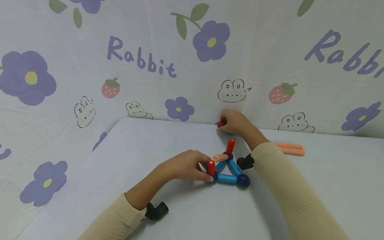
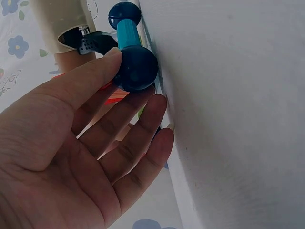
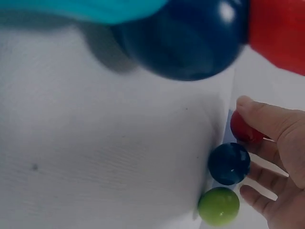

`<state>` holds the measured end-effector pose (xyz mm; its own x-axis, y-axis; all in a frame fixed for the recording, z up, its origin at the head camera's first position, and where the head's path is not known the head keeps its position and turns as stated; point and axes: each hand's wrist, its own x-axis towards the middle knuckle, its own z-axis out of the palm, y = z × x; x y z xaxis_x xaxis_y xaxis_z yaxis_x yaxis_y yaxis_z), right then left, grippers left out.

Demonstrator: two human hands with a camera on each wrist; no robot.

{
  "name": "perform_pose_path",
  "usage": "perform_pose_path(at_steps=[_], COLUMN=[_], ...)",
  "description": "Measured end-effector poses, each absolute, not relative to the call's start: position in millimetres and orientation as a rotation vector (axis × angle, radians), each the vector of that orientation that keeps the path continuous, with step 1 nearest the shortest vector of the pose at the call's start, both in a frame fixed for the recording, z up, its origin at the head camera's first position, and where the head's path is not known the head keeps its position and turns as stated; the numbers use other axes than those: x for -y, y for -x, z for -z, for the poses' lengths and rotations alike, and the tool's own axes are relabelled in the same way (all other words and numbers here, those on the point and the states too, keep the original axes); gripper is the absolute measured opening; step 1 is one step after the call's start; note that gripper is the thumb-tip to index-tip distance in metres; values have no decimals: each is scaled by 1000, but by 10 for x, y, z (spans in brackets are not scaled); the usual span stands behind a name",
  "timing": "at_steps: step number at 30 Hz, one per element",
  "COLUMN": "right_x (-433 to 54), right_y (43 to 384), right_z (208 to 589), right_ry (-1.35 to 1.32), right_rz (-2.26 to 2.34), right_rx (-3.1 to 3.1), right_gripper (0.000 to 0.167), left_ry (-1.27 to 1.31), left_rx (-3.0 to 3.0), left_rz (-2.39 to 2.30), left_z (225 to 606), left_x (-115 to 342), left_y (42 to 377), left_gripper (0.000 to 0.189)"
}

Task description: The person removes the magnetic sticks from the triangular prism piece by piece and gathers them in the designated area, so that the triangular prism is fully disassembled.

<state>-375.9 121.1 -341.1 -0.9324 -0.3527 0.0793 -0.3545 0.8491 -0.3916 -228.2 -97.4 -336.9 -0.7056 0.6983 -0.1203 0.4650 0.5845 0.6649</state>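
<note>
On the white table lies a triangle of blue sticks (image 1: 227, 178) joined by dark blue balls (image 1: 243, 181). A red stick (image 1: 211, 167) stands on its left ball, another red stick (image 1: 230, 146) on its far ball, where a light orange stick (image 1: 220, 157) also points left. My left hand (image 1: 187, 165) pinches the left corner's dark blue ball (image 2: 137, 69) between thumb and fingers. At the table's far edge, my right hand (image 1: 237, 121) grips a red ball (image 3: 245, 129). Beside it, a loose blue ball (image 3: 228, 163) and a green ball (image 3: 219, 206) sit near the fingertips.
Two light orange sticks (image 1: 289, 151) lie side by side to the right, partly behind the right sleeve (image 1: 288, 186). A patterned cloth (image 1: 195, 73) hangs along the table's far edge. Black wrist cameras (image 1: 156, 210) stick out from both cuffs, the right one close to the triangle.
</note>
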Motion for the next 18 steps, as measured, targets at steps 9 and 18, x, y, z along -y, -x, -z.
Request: perform_pose_path(at_steps=[9, 18], right_x=[-1213, -1214], right_y=[3718, 3695], right_z=[3474, 3483], right_ry=[-517, -514], right_rz=[-592, -599], right_rx=[3045, 3050], right_gripper=[34, 32], left_ry=[-936, -946], left_rx=[-2448, -2446], left_rz=[-868, -870], left_z=[3363, 3359], left_x=[971, 970], left_y=[2282, 2279], left_gripper=[24, 24])
